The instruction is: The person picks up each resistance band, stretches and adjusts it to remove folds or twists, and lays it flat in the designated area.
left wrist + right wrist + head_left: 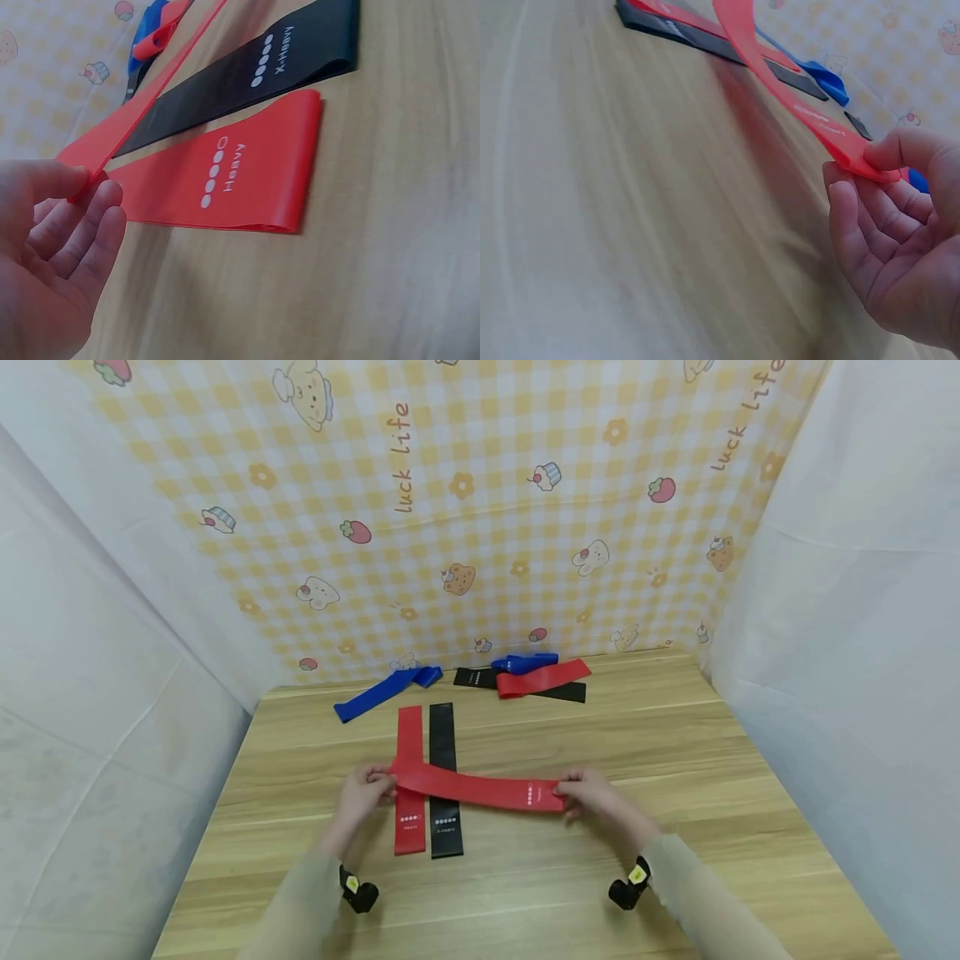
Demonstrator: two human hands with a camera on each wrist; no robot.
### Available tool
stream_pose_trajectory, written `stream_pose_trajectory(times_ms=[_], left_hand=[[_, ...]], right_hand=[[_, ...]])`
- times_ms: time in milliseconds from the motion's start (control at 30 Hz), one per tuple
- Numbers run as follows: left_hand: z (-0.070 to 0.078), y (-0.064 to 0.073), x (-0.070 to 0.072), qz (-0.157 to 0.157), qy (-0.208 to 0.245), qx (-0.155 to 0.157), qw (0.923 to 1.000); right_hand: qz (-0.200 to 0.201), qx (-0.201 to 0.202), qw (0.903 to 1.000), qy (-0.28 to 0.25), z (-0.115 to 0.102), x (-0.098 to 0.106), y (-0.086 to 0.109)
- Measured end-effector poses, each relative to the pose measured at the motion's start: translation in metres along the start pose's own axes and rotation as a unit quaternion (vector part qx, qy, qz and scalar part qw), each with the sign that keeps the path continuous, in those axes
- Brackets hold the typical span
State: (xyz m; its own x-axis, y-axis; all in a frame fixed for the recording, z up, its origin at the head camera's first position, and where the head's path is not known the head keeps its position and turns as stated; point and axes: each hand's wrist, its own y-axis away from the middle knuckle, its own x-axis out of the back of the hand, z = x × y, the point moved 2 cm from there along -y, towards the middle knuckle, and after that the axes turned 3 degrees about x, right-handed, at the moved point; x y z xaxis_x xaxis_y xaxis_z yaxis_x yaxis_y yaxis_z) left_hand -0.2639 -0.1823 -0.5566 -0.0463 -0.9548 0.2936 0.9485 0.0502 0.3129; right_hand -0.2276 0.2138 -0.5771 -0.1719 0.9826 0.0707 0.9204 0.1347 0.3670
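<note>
Between my two hands stretches a red resistance band point(480, 787), held sideways above the table. My left hand point(366, 789) pinches its left end between thumb and fingers. At the other end, beside the printed dots, my right hand point(588, 795) pinches the band the same way. Beneath it a second red resistance band point(410, 837) marked "Heavy" lies flat, pointing away from me. A black resistance band point(447, 835) marked "X-Heavy" lies parallel just to its right. The held band crosses over both and hides their middles. In the left wrist view, thumb and fingertips close on the held band's edge point(112, 139).
At the back left of the wooden table point(645, 860) lies a twisted blue band point(377, 693). Farther right, a folded red band point(547, 678) and a blue band point(536, 661) overlap a black band point(562, 692). A patterned curtain point(487, 527) stands behind, with white cloth at both sides.
</note>
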Motion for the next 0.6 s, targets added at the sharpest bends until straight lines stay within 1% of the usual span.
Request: stream_pose_trajectory(times_ms=[133, 200, 300, 400, 600], left_hand=[[0.006, -0.011, 0.002, -0.001, 0.0, 0.001, 1.0], [0.011, -0.016, 0.002, 0.005, -0.007, 0.004, 1.0], [0.018, -0.022, 0.002, 0.005, -0.02, 0.009, 0.9997], [0.025, -0.027, 0.004, 0.008, -0.022, 0.013, 0.9996], [0.038, -0.036, 0.007, 0.015, -0.022, 0.001, 0.9996]], right_hand=[[-0.027, -0.004, 0.9996, 0.004, 0.005, -0.009, 0.008], [-0.039, -0.001, 0.9991, 0.012, 0.006, -0.013, 0.01], [-0.059, 0.002, 0.9982, 0.015, 0.008, -0.018, 0.013], [-0.073, 0.001, 0.9973, 0.011, 0.007, -0.023, 0.014], [-0.09, 0.003, 0.9957, 0.021, 0.005, -0.031, 0.016]])
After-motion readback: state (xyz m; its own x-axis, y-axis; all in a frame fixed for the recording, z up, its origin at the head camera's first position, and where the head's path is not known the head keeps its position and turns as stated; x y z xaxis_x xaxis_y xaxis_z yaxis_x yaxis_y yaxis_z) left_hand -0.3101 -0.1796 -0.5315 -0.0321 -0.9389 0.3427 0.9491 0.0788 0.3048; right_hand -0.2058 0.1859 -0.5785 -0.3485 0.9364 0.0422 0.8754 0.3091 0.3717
